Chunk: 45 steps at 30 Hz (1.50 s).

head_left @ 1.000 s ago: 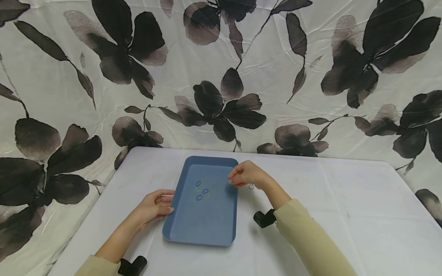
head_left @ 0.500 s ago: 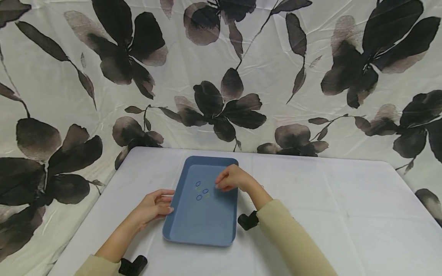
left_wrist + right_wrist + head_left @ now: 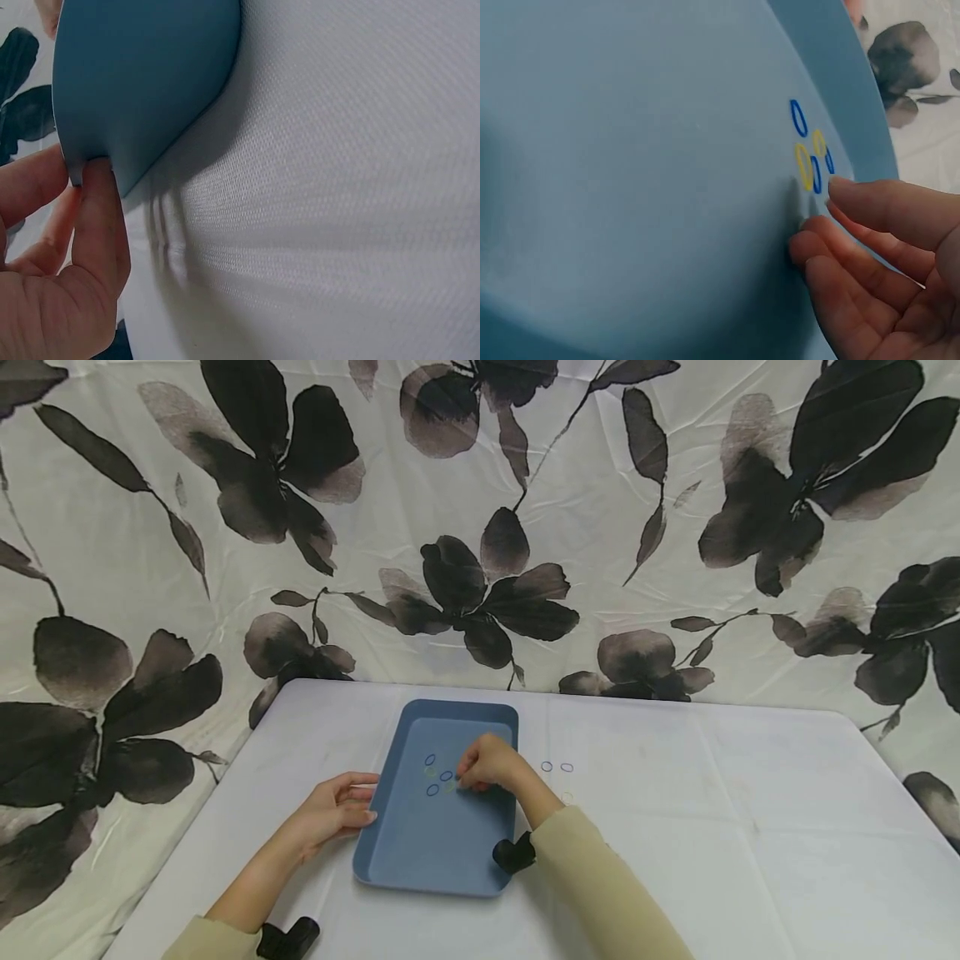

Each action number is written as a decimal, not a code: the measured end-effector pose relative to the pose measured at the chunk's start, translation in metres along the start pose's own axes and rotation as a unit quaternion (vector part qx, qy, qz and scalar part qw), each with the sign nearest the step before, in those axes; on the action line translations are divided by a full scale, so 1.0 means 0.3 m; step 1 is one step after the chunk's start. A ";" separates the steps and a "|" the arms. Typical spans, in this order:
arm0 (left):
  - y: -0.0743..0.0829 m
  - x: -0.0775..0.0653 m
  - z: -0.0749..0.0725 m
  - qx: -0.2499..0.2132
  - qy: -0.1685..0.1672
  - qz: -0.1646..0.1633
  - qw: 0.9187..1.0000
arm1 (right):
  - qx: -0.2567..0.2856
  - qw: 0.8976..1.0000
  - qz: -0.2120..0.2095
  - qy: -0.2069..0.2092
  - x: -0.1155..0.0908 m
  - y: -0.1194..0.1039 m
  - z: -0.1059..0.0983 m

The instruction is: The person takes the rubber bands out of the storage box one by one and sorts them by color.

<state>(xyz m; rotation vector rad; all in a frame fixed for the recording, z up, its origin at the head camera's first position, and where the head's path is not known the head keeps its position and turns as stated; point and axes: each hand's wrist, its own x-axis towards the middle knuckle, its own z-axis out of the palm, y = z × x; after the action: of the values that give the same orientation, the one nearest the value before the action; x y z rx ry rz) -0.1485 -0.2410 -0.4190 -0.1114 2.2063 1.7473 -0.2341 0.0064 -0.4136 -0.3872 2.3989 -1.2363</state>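
Note:
My left hand pinches the left rim of a blue tray; in the left wrist view, thumb and fingers lie on either side of its edge. Inside the tray lie several small thin rings that look like rubber bands, blue and yellow. My right hand is over the tray just right of them. In the right wrist view its fingers are bent, with a gap between thumb and fingertips and nothing seen in it. A yellow band and a blue band are closest to the thumb tip.
On the white tablecloth right of the tray lie two blue bands and a pale yellowish one, close to the right forearm. A floral cloth hangs behind the table. Each wrist carries a black device.
My right hand has moved left and toward me, from the tray's right rim to beside the bands. Bands that its arm covered on the table now show. The left hand and tray stay put.

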 end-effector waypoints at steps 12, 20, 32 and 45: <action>0.001 0.000 0.001 -0.001 0.000 -0.003 1.000 | -0.003 0.999 -0.004 0.039 0.005 0.013 0.061; 0.003 -0.003 0.006 0.005 0.002 -0.004 1.000 | -0.054 0.997 -0.030 0.054 0.001 0.025 0.077; 0.006 0.002 0.011 0.005 0.007 -0.003 1.000 | -0.089 0.995 -0.056 0.001 -0.023 0.001 0.052; 0.004 -0.006 0.006 0.005 0.006 -0.005 1.000 | 0.083 0.996 -0.012 -0.037 -0.021 0.007 0.009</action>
<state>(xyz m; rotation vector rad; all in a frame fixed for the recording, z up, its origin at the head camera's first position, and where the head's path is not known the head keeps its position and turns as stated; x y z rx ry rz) -0.1467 -0.2392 -0.4176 -0.1299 2.2197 1.7344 -0.2275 0.0084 -0.4154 -0.4031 2.2163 -1.3956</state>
